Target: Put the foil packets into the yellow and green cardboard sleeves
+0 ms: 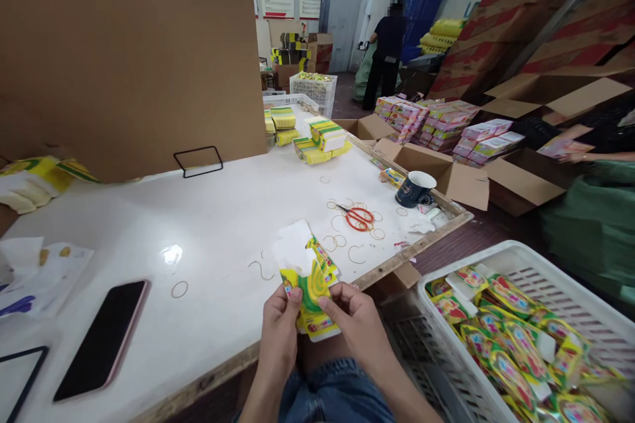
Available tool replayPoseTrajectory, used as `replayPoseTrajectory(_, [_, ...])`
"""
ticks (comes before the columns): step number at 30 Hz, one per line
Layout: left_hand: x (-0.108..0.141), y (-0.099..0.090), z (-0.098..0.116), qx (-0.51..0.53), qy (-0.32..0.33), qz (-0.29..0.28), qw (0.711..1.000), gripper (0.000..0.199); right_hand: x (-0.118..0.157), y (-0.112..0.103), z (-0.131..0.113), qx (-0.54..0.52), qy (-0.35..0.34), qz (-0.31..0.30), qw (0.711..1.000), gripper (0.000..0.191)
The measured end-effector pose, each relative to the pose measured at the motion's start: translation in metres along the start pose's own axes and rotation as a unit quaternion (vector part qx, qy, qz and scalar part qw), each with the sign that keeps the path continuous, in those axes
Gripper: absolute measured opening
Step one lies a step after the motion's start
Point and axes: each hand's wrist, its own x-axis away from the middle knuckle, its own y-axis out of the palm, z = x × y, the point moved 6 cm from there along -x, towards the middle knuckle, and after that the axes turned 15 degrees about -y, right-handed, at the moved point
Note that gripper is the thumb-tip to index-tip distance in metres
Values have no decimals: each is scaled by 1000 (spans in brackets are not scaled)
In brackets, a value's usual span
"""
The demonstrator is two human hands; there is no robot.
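Between my two hands, over the table's front edge, is a yellow and green printed carton [313, 287] with white flaps at its far end. My left hand [282, 320] pinches its left side, thumb on top. On the right side, my right hand [354, 317] grips it with the thumb pressed on the printed face. More printed card shows beneath the top piece; whether it is one carton or several, I cannot tell. Orange-handled scissors [359, 217] lie beyond my hands among loose rubber bands [340, 241].
A phone [103, 338] lies at the left of the white table [213, 238]. A mug [415, 189] stands near the right edge. Yellow bundles [322, 139] sit farther back. A white basket [526, 258] of cartons is at right. Someone stands in the background; another person's hand shows at far right.
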Motion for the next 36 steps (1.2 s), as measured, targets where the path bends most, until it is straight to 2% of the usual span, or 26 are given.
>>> replayPoseTrajectory(3, [1,0,1,-33,11,30,999,43,2,-7,-1,74,-28,37,996,34])
replayPoseTrajectory(6, [9,2,6,-80,32,49,995,67,0,-11,-5,107,-49,22,993,26])
replayPoseTrajectory(8, [14,7,9,-104,28,14,994,75,-2,-11,-11,98,-63,-17,993,36])
replayPoseTrajectory(10, [20,13,11,-126,14,-36,991,75,-3,-11,-19,66,-73,-64,993,51])
replayPoseTrajectory(11, [22,15,11,-134,2,-57,989,73,-4,-11,-23,49,-74,-86,992,52])
replayPoseTrajectory(13, [25,18,10,-140,-28,-88,986,67,-4,-14,-31,28,-71,-126,989,46])
replayPoseTrajectory(16, [29,23,3,-116,-68,-139,981,54,-5,-20,-37,57,-69,-165,982,26])
replayPoseTrajectory(18, [31,28,-2,-99,-80,-176,976,44,-6,-25,-38,93,-77,-171,978,19])
replayPoseTrajectory(20, [32,31,-6,-91,-83,-191,974,42,-7,-28,-38,121,-93,-156,976,23])
replayPoseTrajectory(23, [30,30,-7,-84,-72,-168,979,68,-8,-33,-35,110,-113,-100,982,18])
replayPoseTrajectory(25, [28,29,-6,-88,-66,-160,981,80,-10,-34,-34,90,-118,-80,986,31])
replayPoseTrajectory(28, [25,26,-5,-116,-57,-146,981,59,-13,-36,-41,123,-161,-101,974,27])
replayPoseTrajectory(30, [22,23,-4,-142,-44,-116,982,47,-15,-37,-48,149,-182,-118,965,31])
replayPoseTrajectory(33, [20,21,-4,-166,-32,-79,982,45,-16,-36,-43,147,-105,-145,973,26])
replayPoseTrajectory(36, [21,24,-4,-186,-31,-72,979,48,-15,-31,-36,176,-48,-155,971,34])
